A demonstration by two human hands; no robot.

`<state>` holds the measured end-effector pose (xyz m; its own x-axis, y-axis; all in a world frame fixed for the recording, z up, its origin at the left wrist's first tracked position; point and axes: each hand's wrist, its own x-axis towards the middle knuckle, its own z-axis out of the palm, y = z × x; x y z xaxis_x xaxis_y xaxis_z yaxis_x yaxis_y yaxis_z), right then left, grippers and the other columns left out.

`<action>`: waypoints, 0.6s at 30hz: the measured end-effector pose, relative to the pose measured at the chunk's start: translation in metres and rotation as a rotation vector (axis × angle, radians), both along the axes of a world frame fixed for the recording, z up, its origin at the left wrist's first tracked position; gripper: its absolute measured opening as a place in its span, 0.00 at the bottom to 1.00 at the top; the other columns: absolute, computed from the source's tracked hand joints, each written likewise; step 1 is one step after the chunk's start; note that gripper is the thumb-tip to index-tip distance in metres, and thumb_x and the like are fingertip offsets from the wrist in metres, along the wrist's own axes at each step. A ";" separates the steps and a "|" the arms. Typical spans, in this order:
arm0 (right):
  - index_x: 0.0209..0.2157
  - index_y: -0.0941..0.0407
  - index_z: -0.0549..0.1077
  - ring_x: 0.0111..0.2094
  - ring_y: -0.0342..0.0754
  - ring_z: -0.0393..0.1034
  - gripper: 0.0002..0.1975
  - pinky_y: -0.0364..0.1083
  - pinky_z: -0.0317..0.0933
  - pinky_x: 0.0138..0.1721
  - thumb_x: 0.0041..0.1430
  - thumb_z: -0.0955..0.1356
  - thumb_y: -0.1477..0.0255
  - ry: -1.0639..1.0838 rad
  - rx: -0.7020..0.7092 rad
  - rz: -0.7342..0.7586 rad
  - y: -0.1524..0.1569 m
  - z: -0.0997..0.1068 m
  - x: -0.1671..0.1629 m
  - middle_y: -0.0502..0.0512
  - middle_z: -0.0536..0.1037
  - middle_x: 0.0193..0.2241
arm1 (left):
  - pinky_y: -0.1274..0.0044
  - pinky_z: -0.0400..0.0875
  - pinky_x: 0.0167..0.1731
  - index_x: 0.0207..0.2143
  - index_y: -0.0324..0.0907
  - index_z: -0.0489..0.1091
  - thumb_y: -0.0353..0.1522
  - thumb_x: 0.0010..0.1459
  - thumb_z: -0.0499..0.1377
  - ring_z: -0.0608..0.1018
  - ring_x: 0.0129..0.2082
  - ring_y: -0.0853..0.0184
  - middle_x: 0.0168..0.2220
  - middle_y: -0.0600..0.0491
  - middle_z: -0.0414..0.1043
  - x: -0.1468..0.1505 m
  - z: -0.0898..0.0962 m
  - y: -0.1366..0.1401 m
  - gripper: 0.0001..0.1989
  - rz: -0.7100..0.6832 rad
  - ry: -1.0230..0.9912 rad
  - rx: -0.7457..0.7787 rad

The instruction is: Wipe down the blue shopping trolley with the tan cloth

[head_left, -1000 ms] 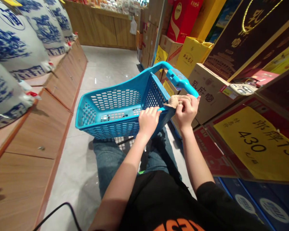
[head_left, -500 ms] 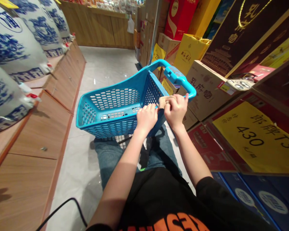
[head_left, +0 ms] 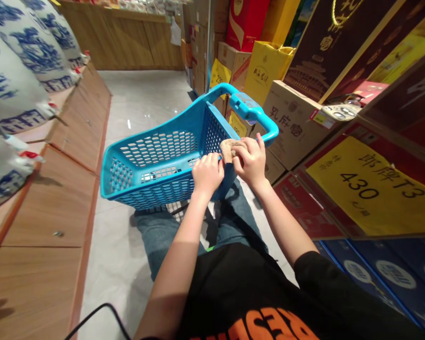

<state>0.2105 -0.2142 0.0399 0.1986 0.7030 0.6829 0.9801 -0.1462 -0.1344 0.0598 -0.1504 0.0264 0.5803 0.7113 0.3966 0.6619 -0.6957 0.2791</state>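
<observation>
A shop — a yellow price sign (head_left: 366, 186) reads 430, cartons (head_left: 288, 118) and gift bags (head_left: 267, 71) line one side — and a blue shopping cart (head_left: 163, 188) stands in the aisle (head_left: 123, 92)

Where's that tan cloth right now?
In the head view, the tan cloth is in the right hand, at the near rim of the blue basket, just right of the left hand.

Pale floor (head_left: 134, 92) was dotted with bright glints (head_left: 129, 123); left side was lined with wood-fronted cabinets (head_left: 49, 198) (small knob (head_left: 58, 233) was seen); far end was bounded by wood-panelled counter (head_left: 116, 45).
</observation>
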 end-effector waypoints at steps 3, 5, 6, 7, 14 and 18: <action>0.43 0.53 0.81 0.63 0.63 0.70 0.14 0.72 0.41 0.76 0.61 0.64 0.74 0.032 0.002 -0.143 -0.002 0.007 0.014 0.62 0.80 0.51 | 0.67 0.68 0.46 0.47 0.40 0.76 0.37 0.77 0.48 0.81 0.50 0.52 0.45 0.41 0.82 -0.001 -0.001 0.002 0.18 -0.012 -0.012 0.008; 0.42 0.53 0.81 0.65 0.65 0.68 0.16 0.75 0.41 0.75 0.62 0.62 0.75 0.066 0.057 -0.269 0.000 0.009 0.019 0.64 0.79 0.51 | 0.67 0.68 0.45 0.47 0.40 0.76 0.39 0.78 0.47 0.81 0.49 0.52 0.45 0.42 0.82 -0.001 -0.001 0.003 0.19 -0.013 -0.017 0.018; 0.42 0.53 0.81 0.66 0.65 0.67 0.17 0.75 0.41 0.75 0.62 0.61 0.75 0.076 0.080 -0.297 0.001 0.007 0.018 0.64 0.79 0.51 | 0.67 0.68 0.45 0.46 0.40 0.76 0.39 0.78 0.47 0.81 0.48 0.52 0.44 0.42 0.82 -0.001 -0.002 0.003 0.20 -0.012 -0.020 0.025; 0.41 0.53 0.81 0.65 0.64 0.68 0.16 0.75 0.40 0.75 0.62 0.61 0.75 0.079 0.092 -0.292 0.003 0.005 0.014 0.63 0.80 0.51 | 0.67 0.68 0.44 0.47 0.40 0.76 0.39 0.78 0.47 0.81 0.48 0.51 0.44 0.41 0.82 -0.001 -0.002 0.003 0.20 -0.009 -0.024 0.030; 0.40 0.51 0.81 0.57 0.59 0.75 0.12 0.67 0.47 0.77 0.60 0.66 0.72 0.004 0.095 0.015 -0.003 0.003 0.026 0.58 0.83 0.46 | 0.66 0.69 0.45 0.48 0.40 0.77 0.37 0.77 0.48 0.81 0.48 0.51 0.43 0.41 0.81 -0.003 -0.003 0.003 0.18 -0.005 -0.003 0.028; 0.35 0.51 0.80 0.58 0.61 0.74 0.14 0.69 0.49 0.75 0.61 0.63 0.74 0.105 0.265 -0.175 -0.002 0.008 0.039 0.60 0.82 0.44 | 0.67 0.69 0.44 0.48 0.40 0.77 0.38 0.78 0.48 0.82 0.48 0.52 0.44 0.42 0.82 -0.003 -0.002 0.003 0.19 0.001 0.001 0.026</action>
